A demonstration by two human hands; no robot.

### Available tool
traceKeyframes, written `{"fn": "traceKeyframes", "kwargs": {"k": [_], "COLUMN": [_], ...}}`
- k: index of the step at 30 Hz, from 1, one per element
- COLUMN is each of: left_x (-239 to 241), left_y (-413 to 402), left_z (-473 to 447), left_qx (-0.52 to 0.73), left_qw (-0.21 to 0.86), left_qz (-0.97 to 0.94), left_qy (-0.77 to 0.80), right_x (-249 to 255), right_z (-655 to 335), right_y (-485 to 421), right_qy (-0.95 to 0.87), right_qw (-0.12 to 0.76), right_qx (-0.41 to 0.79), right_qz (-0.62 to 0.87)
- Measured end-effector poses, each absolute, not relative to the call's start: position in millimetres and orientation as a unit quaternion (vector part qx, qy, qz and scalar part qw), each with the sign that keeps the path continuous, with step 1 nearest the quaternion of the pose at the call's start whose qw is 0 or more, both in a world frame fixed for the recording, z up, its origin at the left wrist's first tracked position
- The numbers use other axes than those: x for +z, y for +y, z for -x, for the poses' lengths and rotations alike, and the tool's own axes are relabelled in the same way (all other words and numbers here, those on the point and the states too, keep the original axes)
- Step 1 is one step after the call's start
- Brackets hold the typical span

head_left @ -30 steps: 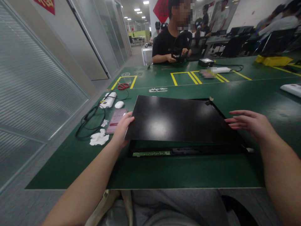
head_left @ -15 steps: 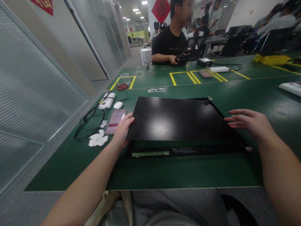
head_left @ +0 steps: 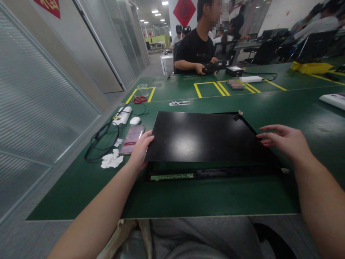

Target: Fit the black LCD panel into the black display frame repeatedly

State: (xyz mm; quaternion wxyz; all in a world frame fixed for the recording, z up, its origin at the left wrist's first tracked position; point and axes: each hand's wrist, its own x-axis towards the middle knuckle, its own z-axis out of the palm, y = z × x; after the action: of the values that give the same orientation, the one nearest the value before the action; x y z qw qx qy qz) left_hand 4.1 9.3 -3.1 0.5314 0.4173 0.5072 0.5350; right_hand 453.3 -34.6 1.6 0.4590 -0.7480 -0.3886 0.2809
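Note:
A glossy black display panel [head_left: 199,135] is tilted, its left side raised above a thin black frame [head_left: 231,172] on the table. A strip of green circuit board [head_left: 172,176] shows along the frame's near side. My left hand [head_left: 141,147] is closed on the panel's left edge, thumb on top and the other fingers hidden beneath. At the right edge, my right hand [head_left: 283,140] is open, with its fingers stretched out and the fingertips at or touching the edge. Pale tape [head_left: 284,170] sticks out at the frame's near right corner.
Left of the panel lie a phone [head_left: 132,139], a crumpled tissue [head_left: 111,159], a white mouse-shaped item [head_left: 135,121], a black cable [head_left: 102,138] and red-handled scissors [head_left: 140,100]. A clear cup [head_left: 143,90] stands farther back. Across the table, a person [head_left: 196,50] handles a black device.
The fingers of my right hand have shifted slightly inward at the panel's right edge. My left hand and the panel have hardly moved. The person opposite has shifted the black device.

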Motion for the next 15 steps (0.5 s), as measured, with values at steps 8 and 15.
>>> {"fn": "traceKeyframes", "kwargs": {"k": [8, 15], "left_x": [-3.5, -5.8], "left_y": [8.3, 9.4], "left_z": [-4.5, -4.1], "left_qx": [0.535, 0.533], "left_qw": [0.524, 0.517], "left_qz": [-0.422, -0.434], "left_qy": [0.511, 0.51], "right_x": [-5.6, -9.5], "right_z": [-452.9, -456.6], "right_y": [-32.3, -32.4], "right_qy": [-0.411, -0.417], "right_qw": [0.462, 0.458], "right_qx": [0.243, 0.244], "right_qz": [0.747, 0.746]}}
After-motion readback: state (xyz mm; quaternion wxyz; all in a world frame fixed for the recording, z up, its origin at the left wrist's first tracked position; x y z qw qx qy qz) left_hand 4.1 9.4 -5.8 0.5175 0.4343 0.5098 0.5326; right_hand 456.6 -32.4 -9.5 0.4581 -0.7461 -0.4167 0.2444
